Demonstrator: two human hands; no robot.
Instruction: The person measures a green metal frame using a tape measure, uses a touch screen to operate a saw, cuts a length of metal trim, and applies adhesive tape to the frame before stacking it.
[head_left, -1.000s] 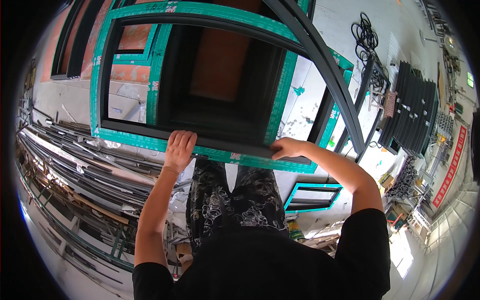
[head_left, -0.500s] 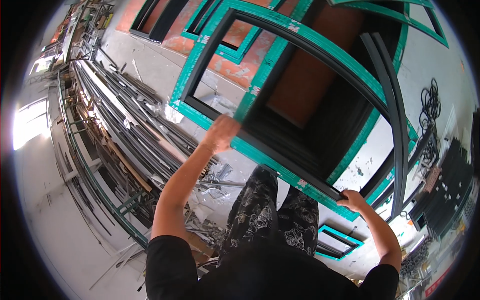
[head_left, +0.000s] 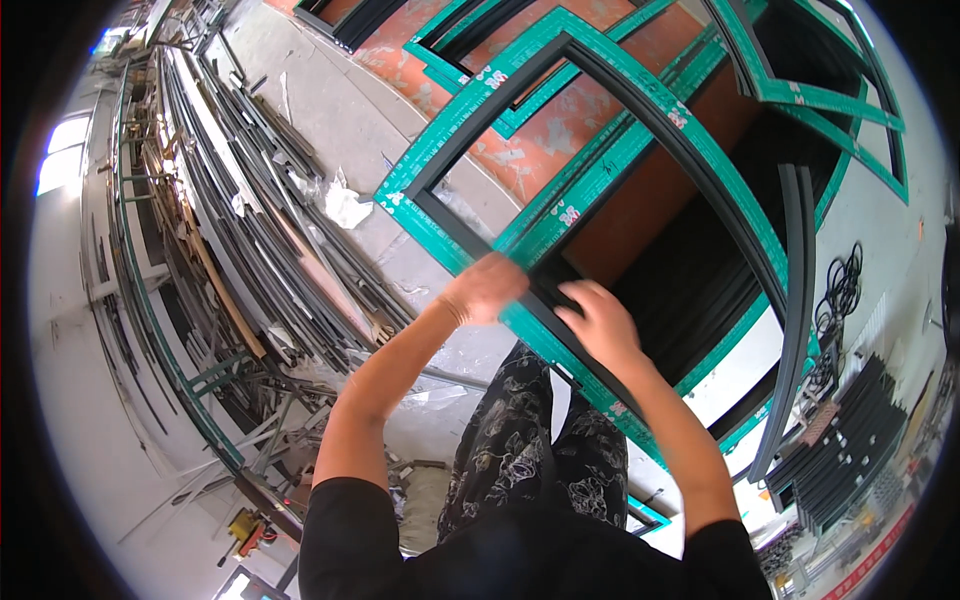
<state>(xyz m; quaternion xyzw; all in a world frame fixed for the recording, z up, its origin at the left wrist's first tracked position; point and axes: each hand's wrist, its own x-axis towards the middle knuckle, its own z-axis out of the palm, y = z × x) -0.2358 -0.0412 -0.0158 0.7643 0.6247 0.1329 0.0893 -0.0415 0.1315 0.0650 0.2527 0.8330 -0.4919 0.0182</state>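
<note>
The large green-and-black window frame (head_left: 676, 117) lies directly ahead of both hands, its long axis running on a slant from upper left to lower right. Its near long rail passes under the hands, between them and the person's legs (head_left: 505, 430) on one side and the opening on the other. The left hand (head_left: 488, 287) is nearer the frame's left corner and overlaps this rail; the right hand (head_left: 605, 325) sits just beside it, farther down the slant, at the rail's inner edge.

The left hand is blurred, fingers pointing inward, and whether it grips the rail cannot be told. The right hand is half curled, thumb apart from forefinger, with nothing seen between them; contact is unclear. Both forearms angle inward, elbows bent. A dark bar (head_left: 797, 300) crosses the frame's right end, and metal lengths (head_left: 235, 200) lie to the left.
</note>
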